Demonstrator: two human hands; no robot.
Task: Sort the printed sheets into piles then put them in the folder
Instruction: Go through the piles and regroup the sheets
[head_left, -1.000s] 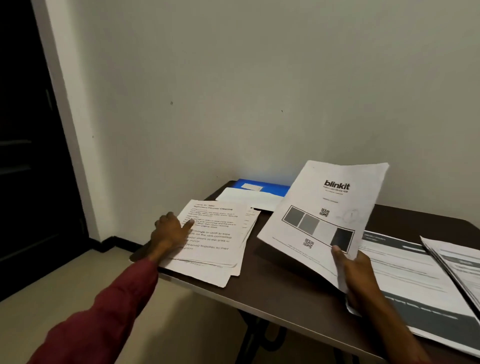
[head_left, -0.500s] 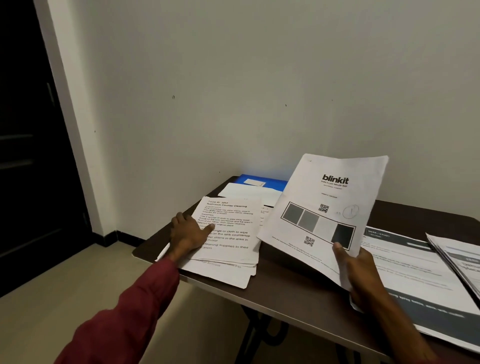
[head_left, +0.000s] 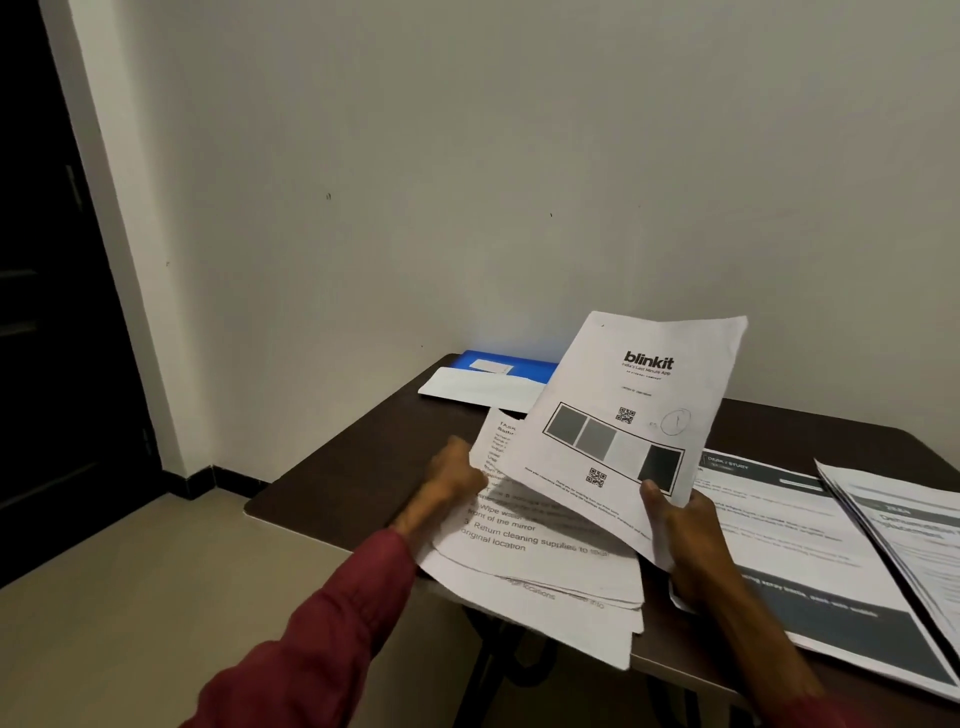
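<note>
blinkit sheet: header read "blinkit", then "India's Last Minute App"; two QR codes | instruction stack, lower left of blinkit sheet: read "front of the mirror", "3. Return cleaning supplies to", "original location" | banded sheet, right of blinkit sheet: header looked like "DESK / STUDY", blurred

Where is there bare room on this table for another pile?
Bare table at the left, between the blue folder and the task sheets the left hand grips; a strip by the wall behind the grey-banded sheets; right side crowded.
</note>
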